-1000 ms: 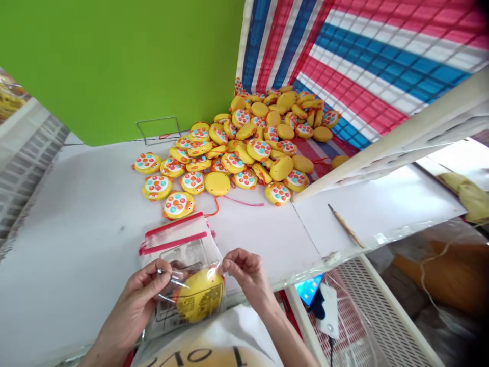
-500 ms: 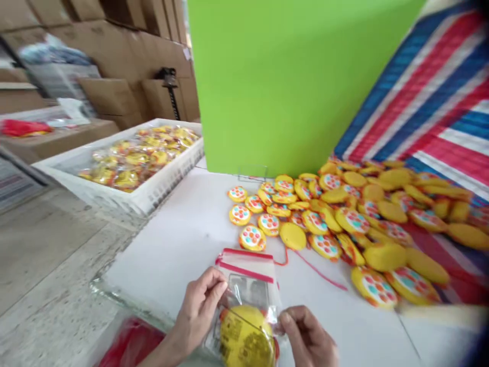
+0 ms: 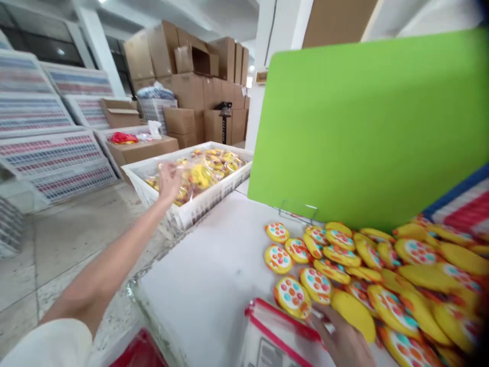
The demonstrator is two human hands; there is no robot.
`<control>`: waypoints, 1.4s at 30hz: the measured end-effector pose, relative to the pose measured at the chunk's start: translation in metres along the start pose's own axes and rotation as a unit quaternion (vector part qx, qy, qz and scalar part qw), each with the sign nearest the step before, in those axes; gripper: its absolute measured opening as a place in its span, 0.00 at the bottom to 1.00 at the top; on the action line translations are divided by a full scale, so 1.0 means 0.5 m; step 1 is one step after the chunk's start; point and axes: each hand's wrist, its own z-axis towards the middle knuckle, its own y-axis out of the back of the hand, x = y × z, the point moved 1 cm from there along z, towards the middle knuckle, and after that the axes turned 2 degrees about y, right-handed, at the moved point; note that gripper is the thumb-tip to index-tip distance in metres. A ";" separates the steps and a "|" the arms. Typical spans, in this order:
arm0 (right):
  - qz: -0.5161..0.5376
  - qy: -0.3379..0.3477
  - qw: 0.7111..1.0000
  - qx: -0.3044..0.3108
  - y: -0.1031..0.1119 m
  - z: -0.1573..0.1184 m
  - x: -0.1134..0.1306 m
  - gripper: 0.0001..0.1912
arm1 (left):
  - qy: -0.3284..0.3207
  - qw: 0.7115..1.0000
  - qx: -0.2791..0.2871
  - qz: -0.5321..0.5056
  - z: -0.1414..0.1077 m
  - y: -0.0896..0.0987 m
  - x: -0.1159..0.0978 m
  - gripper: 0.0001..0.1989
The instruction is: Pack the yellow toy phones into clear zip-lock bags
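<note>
My left hand (image 3: 168, 181) reaches out over the white plastic basket (image 3: 217, 195), its fingers closed at the edge of a clear bag with a yellow toy (image 3: 201, 176) in it; motion blurs the grip. My right hand (image 3: 342, 334) is low at the front of the table, fingers apart, its tips at the lower edge of a round yellow toy with coloured dots on a white face (image 3: 292, 295). Beside that hand lies a clear zip bag with a red-striped top (image 3: 280, 331), cut off by the lower frame edge.
More yellow toys (image 3: 393, 308) are heaped at the right, before an upright green board (image 3: 367, 137). The basket holds several bagged toys. Cardboard boxes (image 3: 191, 97) and stacked crates (image 3: 57, 163) stand behind. Red material (image 3: 137, 351) shows below the table edge.
The bagged toy has left the spot between both hands. My left hand has moved forward and left to the basket. My right hand has moved to the loose toys. The view has swung left.
</note>
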 end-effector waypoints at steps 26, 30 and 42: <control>-0.100 0.005 0.985 0.140 -0.061 0.110 0.127 0.33 | -0.380 0.776 0.442 0.243 -0.754 -0.219 0.154 0.12; 0.043 -0.042 0.993 0.101 -0.071 0.119 0.122 0.36 | -0.391 0.797 0.393 0.239 -0.762 -0.229 0.164 0.09; 0.621 -0.292 0.727 -0.021 0.030 -0.028 0.094 0.33 | -0.285 0.793 0.495 0.213 -0.729 -0.198 0.114 0.07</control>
